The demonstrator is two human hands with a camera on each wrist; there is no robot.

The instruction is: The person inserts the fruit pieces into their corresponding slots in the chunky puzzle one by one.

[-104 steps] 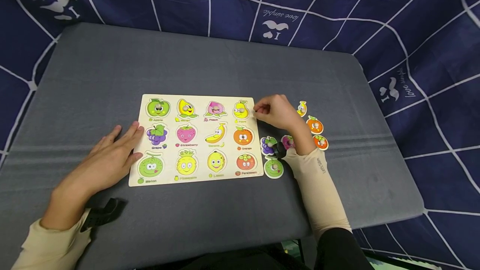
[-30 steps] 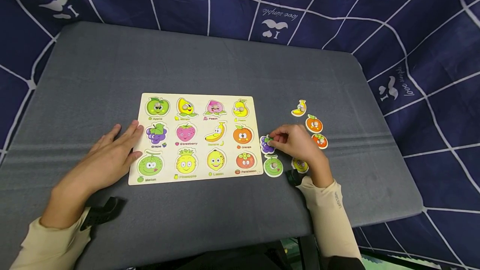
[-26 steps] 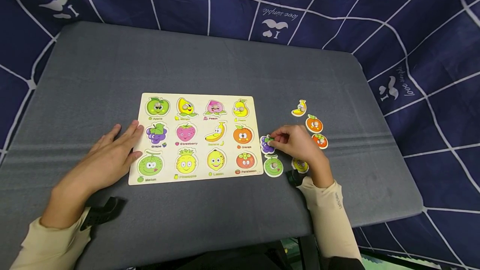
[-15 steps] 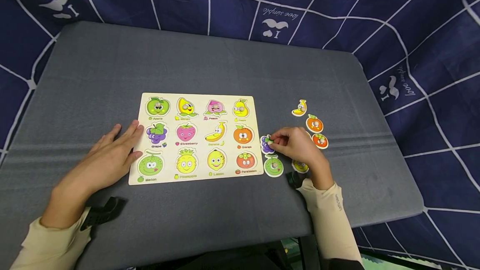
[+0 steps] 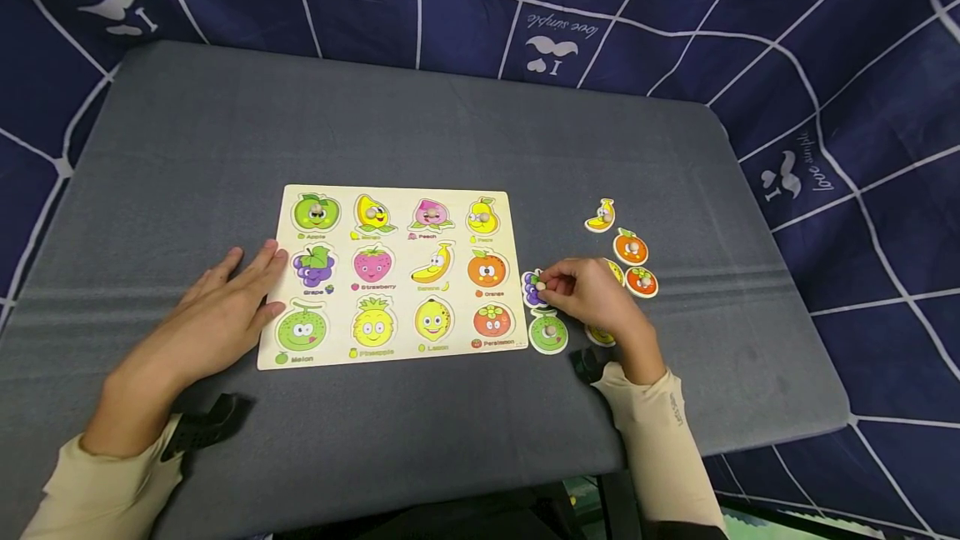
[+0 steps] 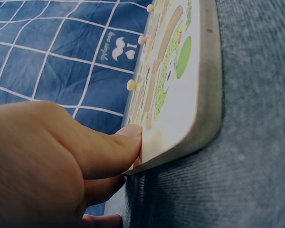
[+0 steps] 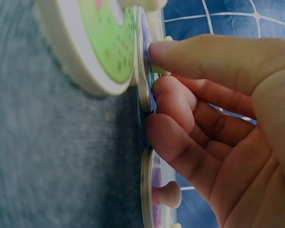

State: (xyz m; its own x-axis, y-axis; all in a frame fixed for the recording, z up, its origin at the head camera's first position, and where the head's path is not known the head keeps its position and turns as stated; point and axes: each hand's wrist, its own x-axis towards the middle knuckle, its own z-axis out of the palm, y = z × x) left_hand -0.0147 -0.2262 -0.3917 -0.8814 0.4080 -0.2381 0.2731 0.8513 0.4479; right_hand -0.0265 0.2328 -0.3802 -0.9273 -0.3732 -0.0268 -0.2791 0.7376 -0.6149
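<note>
A pale fruit puzzle board (image 5: 390, 365) lies on the table. Knobbed pieces sit in its top row: apple (image 5: 306, 215), mango (image 5: 363, 211), peach (image 5: 427, 207) and pear (image 5: 475, 227). The lower two rows show printed fruit with no knobs. My left hand (image 5: 213, 319) rests at the board's left edge, fingers extended, thumb on the lower left corner in the left wrist view. Just right of the board, my right hand (image 5: 600, 298) pinches the knob of the grape puzzle piece (image 5: 531, 290), which lies on the table. Its fingers partly cover the piece.
A melon piece (image 5: 548, 336) lies just below the grape piece. Banana (image 5: 600, 215), orange (image 5: 631, 248) and persimmon (image 5: 641, 282) pieces lie further right. Yellow pieces (image 5: 600, 336) are partly hidden by my right hand. A dark blue gridded cloth (image 5: 465, 23) surrounds the grey table (image 5: 420, 123).
My right hand has moved from beside the pear at the board's upper right down to the grape piece, where it stays nearly still over the last second. My left hand keeps its place.
</note>
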